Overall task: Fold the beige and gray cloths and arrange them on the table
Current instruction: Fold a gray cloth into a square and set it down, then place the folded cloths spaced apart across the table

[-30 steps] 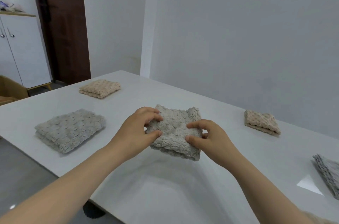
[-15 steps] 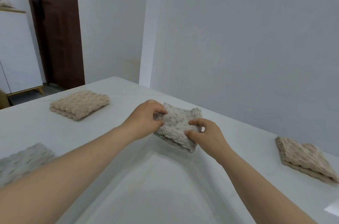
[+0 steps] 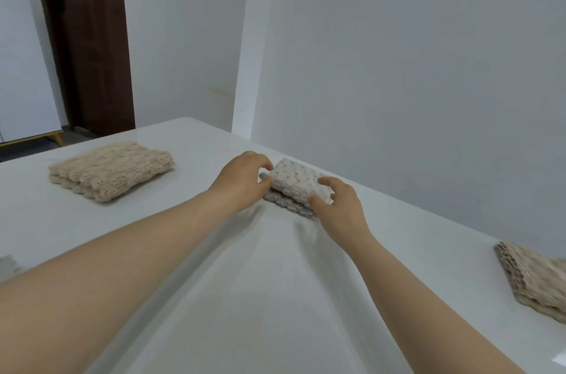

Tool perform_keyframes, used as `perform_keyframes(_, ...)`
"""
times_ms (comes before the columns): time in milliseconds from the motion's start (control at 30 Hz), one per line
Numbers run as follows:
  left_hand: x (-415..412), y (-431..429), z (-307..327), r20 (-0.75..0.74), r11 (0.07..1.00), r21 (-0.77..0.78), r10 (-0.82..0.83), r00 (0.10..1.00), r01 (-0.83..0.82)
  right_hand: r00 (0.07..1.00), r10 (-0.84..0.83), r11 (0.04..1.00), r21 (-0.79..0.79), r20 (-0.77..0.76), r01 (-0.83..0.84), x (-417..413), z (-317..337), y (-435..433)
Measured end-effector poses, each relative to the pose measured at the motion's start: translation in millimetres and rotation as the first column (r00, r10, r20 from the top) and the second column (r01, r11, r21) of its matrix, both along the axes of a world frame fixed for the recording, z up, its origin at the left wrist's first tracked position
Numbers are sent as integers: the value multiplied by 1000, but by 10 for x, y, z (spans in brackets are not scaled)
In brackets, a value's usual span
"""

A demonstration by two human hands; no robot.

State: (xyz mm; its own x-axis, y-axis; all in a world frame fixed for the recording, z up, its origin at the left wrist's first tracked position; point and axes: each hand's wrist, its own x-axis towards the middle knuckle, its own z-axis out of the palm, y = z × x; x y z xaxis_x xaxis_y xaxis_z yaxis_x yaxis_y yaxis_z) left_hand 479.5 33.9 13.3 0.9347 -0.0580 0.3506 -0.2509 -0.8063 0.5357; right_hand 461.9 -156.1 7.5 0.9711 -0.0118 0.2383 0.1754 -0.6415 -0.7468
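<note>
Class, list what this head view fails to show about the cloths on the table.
All head view:
Left-edge gray cloth: cropped by the frame, blurred.
Right beige cloth: cut off by the right edge.
Middle cloth: near corners covered by left hand and right hand; whether they pinch it is unclear.

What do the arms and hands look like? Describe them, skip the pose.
Both forearms are bare, with no sleeve in view. The left hand and right hand wear no gloves, and no ring, watch or bracelet shows.
</note>
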Motion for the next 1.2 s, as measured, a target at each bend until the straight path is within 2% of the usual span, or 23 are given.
perform_keyframes(300, -716, 16, 389, 31, 997, 71, -32, 999, 30, 999, 37, 984, -173, 36, -30, -615, 310, -42)
perform_keyframes(500, -1393, -22, 618, 63, 989, 136, -63, 996, 54, 995, 101, 913, -397, -13, -97, -1296, 511, -131)
perform_keyframes(700, -2156, -6, 747, 81, 982, 175, -90, 993, 75, 992, 120, 891, -437, -35, -123, -2010, 651, -228)
perform_keyframes(967, -3116, 69, 794, 72, 987, 149, -72, 995, 61, 989, 145, 861, -489, -30, -141, -2934, 668, -334)
perform_keyframes(1200, -3604, -25, 687, 25, 985, 144, -94, 995, 90, 977, 210, 827, -528, -27, -193, -3366, 596, -386)
